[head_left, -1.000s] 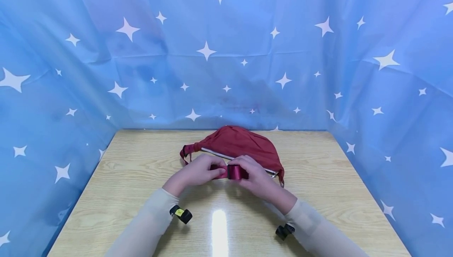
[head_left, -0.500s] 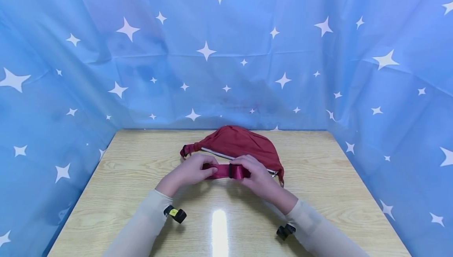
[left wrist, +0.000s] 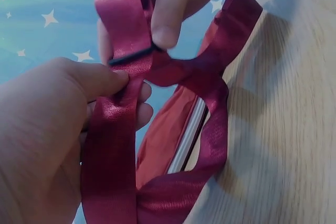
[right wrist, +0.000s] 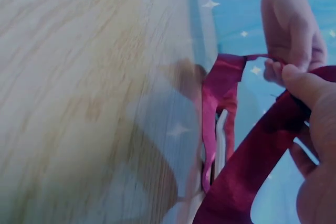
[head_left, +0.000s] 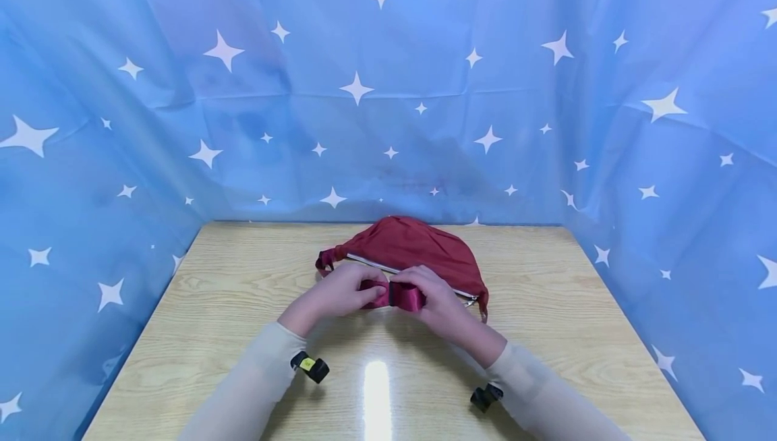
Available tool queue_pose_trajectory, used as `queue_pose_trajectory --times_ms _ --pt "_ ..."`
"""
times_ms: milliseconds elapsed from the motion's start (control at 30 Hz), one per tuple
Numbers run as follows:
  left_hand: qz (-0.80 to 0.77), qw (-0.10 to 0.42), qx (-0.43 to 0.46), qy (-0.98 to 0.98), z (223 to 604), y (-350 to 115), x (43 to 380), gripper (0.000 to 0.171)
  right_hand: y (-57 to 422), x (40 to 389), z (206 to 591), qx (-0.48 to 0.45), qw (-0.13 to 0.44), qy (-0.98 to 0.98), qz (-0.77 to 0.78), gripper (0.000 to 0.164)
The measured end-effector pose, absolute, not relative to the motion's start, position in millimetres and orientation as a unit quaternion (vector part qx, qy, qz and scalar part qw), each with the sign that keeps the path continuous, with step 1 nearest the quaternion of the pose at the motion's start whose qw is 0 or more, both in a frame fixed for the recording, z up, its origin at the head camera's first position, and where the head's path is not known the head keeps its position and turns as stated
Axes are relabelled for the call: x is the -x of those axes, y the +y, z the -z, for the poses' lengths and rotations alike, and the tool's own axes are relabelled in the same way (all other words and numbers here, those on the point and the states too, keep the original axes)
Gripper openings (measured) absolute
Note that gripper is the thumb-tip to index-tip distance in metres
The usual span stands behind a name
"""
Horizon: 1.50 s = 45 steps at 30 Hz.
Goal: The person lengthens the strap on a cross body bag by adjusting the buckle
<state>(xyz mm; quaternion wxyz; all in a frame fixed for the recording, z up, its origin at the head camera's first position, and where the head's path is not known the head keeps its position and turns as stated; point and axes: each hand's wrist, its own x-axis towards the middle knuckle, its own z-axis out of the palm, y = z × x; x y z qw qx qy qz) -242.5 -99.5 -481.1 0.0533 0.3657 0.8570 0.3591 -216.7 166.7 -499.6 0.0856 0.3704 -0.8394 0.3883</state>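
Two-handed hold: left hand (head_left: 342, 291) pinches crimson webbing strap (left wrist: 110, 153), right hand (head_left: 438, 303) grips its loop, black slider (left wrist: 132, 55) between.
Red waist bag (head_left: 413, 247) just beyond, near far edge of wood-grain tabletop (head_left: 243, 259); wood runs wide left and right. Star-print curtain (head_left: 291, 117) behind and both sides.

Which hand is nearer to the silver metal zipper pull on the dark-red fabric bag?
Right. In the head view, the right hand is just left of the zipper pull; the left hand is much farther left.
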Motion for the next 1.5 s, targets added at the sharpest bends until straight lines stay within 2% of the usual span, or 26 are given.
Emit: queue_pose_trajectory --times_ms 333,500,600,733,1000,1267,1500 --pt "-0.355 0.050 -0.351 0.865 481.3 -100.4 241.3 0.011 164.5 215.6 500.4 -0.374 0.100 -0.837 -0.387 0.057" --pt "-0.340 0.035 -0.319 0.884 486.5 -110.9 241.1 0.017 165.4 215.9 501.8 -0.372 0.101 -0.837 -0.389 0.055" --pt "-0.336 0.021 -0.312 0.889 489.2 -117.8 240.9 0.014 165.3 216.5 501.8 -0.366 0.097 -0.839 -0.390 0.053" --pt "-0.340 0.016 -0.316 0.886 490.7 -121.8 241.1 0.008 165.1 216.5 501.6 -0.360 0.094 -0.842 -0.391 0.055" --pt "-0.362 0.021 -0.336 0.869 485.7 -113.3 239.5 0.007 161.9 215.2 498.5 -0.354 0.086 -0.845 -0.391 0.054" --pt "-0.360 -0.006 -0.347 0.866 486.4 -101.5 237.5 0.005 158.0 217.5 499.6 -0.340 0.067 -0.849 -0.398 0.055" --pt "-0.380 -0.017 -0.353 0.855 486.5 -98.8 236.0 0.007 156.0 220.4 501.6 -0.347 0.075 -0.843 -0.404 0.056"
